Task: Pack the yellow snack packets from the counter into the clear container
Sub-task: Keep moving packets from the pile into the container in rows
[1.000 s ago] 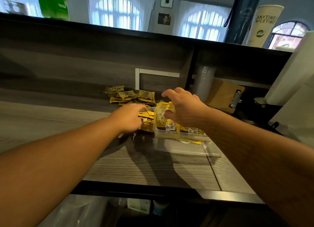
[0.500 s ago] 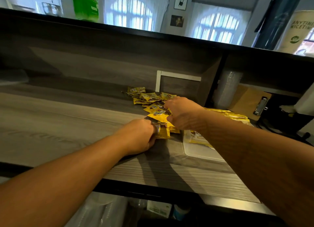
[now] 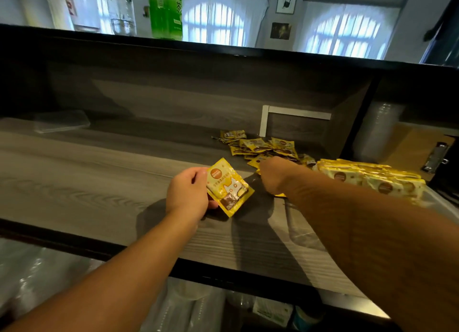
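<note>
My left hand (image 3: 189,195) holds one yellow snack packet (image 3: 229,187) by its left edge, lifted a little above the grey wooden counter (image 3: 87,182). My right hand (image 3: 274,174) reaches into the loose pile of yellow packets (image 3: 260,146) behind it; its fingers are turned away and hidden, curled over the pile's near edge. To the right, the clear container (image 3: 437,202) holds a row of several yellow packets (image 3: 372,180) standing on edge. My right forearm covers the container's near left side.
A clear lid (image 3: 62,121) lies at the counter's far left. A white L-shaped frame (image 3: 268,118) stands against the back wall. A brown clipboard (image 3: 419,147) leans at the far right. A dark raised ledge (image 3: 223,53) runs above the back wall.
My left hand has lifted one packet off the counter and turned it face up. My right hand stays at the pile. The view has shifted left.
</note>
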Available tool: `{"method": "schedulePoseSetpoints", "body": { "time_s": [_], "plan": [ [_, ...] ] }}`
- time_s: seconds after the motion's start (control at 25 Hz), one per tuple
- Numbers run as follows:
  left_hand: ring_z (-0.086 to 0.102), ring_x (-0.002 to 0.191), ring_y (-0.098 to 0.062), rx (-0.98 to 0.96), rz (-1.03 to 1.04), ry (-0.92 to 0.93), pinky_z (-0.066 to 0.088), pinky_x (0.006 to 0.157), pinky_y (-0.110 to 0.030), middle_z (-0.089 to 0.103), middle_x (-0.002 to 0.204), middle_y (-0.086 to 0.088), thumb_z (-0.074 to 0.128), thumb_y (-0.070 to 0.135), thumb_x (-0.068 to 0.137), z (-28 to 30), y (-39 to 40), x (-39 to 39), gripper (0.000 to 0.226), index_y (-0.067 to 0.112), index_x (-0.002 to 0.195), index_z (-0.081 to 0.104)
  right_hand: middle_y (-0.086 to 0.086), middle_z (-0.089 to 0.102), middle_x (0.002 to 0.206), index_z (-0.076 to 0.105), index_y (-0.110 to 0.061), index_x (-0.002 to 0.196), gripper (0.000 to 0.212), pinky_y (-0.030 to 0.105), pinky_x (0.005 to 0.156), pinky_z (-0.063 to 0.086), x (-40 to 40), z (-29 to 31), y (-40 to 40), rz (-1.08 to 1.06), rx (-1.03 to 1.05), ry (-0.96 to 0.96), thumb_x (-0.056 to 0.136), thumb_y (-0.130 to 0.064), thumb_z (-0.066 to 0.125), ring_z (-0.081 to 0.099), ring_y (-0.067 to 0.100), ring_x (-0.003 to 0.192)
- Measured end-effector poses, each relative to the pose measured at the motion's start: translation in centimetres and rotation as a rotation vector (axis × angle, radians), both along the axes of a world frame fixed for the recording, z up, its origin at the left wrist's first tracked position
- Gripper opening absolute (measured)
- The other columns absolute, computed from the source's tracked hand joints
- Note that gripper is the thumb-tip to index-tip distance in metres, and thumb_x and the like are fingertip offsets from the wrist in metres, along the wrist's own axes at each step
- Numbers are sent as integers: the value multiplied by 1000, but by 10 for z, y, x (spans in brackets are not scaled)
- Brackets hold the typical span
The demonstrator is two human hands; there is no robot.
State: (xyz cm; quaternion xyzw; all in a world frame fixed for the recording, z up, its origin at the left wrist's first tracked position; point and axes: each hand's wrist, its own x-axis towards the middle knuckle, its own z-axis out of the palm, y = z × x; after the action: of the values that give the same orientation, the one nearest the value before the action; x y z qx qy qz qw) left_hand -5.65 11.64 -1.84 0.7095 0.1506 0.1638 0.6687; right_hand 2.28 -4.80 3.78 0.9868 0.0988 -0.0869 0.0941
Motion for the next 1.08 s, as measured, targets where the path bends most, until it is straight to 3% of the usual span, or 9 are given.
{"method": "schedulePoseSetpoints", "body": {
  "time_s": [0.12, 0.32, 0.48, 0.56, 0.68, 0.88, 1.08],
  "plan": [
    [66, 54, -13, 62, 29, -17, 53, 50, -28, 72, 86, -1, 46, 32, 105, -2, 2, 0, 26, 30, 86, 62, 13, 59, 125, 55, -9, 130, 37, 36, 86, 47, 2, -6, 2, -17, 14, -84, 93, -8, 58, 56, 30, 113],
    [70, 52, -18, 145, 68, 47, 48, 44, -25, 70, 89, -1, 39, 33, 106, -1, 2, 1, 26, 21, 94, 60, 14, 58, 127, 58, -9, 127, 34, 39, 88, 50, 0, -14, 2, 46, -78, -117, 94, -9, 57, 57, 32, 114],
    [73, 57, -20, 59, 69, 18, 64, 63, -40, 68, 96, -3, 41, 30, 107, 3, -1, -2, 25, 18, 95, 59, 12, 62, 121, 61, -9, 123, 31, 38, 83, 50, -8, -9, 4, 40, -51, -159, 92, -8, 58, 59, 31, 110],
    [74, 59, -19, 48, 61, -3, 64, 67, -43, 69, 96, -5, 41, 32, 107, 4, -2, -4, 27, 17, 97, 62, 11, 64, 116, 63, -11, 119, 28, 39, 79, 51, -16, -4, 7, 18, 25, -204, 91, -9, 60, 61, 30, 103],
    [75, 68, -20, -33, 2, -56, 62, 65, -34, 71, 98, -6, 51, 33, 104, 6, -4, -10, 21, 18, 100, 65, 9, 64, 112, 60, -16, 118, 30, 40, 75, 51, -33, 13, 2, 8, 197, -346, 89, -10, 59, 62, 29, 99],
    [75, 80, -18, -114, -24, -132, 61, 66, -32, 73, 100, -8, 61, 19, 99, 29, -33, -20, 5, 18, 100, 66, 4, 60, 108, 52, -18, 120, 34, 33, 73, 47, -62, 56, -50, -73, 702, -555, 87, -18, 61, 57, 26, 98],
    [73, 78, -13, 93, -161, -295, 63, 63, -32, 69, 97, 0, 61, 21, 100, 76, -99, -36, 6, 26, 96, 65, 2, 60, 106, 58, -25, 118, 29, 31, 66, 52, -88, 61, -139, -103, 855, -791, 91, -11, 59, 59, 22, 95]
  ]
}}
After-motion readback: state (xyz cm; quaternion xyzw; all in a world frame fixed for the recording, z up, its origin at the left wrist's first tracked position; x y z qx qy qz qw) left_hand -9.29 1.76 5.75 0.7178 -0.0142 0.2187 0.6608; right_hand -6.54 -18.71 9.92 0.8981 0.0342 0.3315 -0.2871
